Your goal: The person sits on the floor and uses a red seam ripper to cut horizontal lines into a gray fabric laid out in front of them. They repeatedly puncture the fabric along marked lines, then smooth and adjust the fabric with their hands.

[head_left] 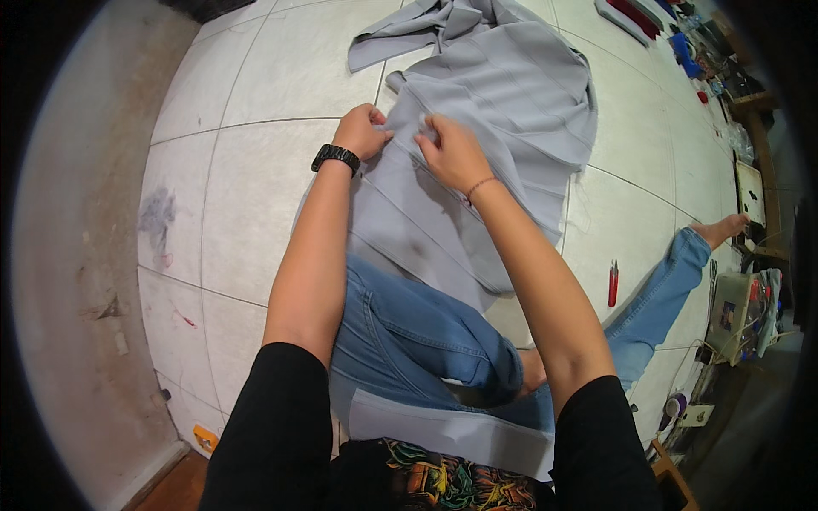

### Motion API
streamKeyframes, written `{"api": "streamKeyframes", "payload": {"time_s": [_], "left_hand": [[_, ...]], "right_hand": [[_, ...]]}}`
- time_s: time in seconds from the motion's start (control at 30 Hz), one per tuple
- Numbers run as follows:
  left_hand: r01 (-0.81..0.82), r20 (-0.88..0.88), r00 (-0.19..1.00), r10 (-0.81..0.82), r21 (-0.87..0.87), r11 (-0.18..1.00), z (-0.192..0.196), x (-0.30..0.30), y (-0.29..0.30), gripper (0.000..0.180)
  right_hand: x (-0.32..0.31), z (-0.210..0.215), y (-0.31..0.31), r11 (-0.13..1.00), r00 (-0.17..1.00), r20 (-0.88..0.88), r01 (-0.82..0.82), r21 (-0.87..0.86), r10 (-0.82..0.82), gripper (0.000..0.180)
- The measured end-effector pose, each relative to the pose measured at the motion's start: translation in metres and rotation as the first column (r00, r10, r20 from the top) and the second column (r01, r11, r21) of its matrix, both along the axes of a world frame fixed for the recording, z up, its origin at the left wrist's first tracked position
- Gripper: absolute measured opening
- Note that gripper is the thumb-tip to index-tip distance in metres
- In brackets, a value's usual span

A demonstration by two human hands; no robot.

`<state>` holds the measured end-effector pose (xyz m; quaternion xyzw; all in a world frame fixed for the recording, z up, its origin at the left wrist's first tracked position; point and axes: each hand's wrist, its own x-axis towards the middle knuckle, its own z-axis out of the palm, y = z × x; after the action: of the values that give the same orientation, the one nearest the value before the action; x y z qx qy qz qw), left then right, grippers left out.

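Observation:
A large piece of grey fabric (503,98) with stitched seams lies in folds over the white tiled floor and reaches back to my bent leg. My left hand (365,132), with a black watch on its wrist, pinches the fabric near its left edge. Just to the right, my right hand (449,152) is closed on another part of the same cloth, fingertips together. The stretch of fabric between the two hands runs along a seam. A separate grey strip (443,426) rests across my lap.
Red-handled thread snips (613,284) lie on the floor to the right, near my outstretched leg (656,298). A plastic box of supplies (737,315) stands at the far right. Folded cloth (629,19) sits at the back right. A wall (85,255) borders the left side.

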<state>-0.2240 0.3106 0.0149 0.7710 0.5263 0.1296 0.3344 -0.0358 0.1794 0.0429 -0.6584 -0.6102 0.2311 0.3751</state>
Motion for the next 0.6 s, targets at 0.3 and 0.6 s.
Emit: {"api": "streamKeyframes", "payload": {"time_s": [0.3,0.6], "left_hand": [[0.109,0.105,0.991,-0.088,-0.209,0.972,0.039,-0.006,0.005,0.016],[0.107,0.212,0.977,-0.037,-0.330,0.938,0.019,-0.008,0.010,0.012]], "right_hand": [[-0.005,-0.034,0.069,0.967,0.960,0.161,-0.244,0.067,0.231,0.022],[-0.009,-0.040,0.063,0.988,0.987,0.087,-0.141,0.057,0.136,0.020]]}}
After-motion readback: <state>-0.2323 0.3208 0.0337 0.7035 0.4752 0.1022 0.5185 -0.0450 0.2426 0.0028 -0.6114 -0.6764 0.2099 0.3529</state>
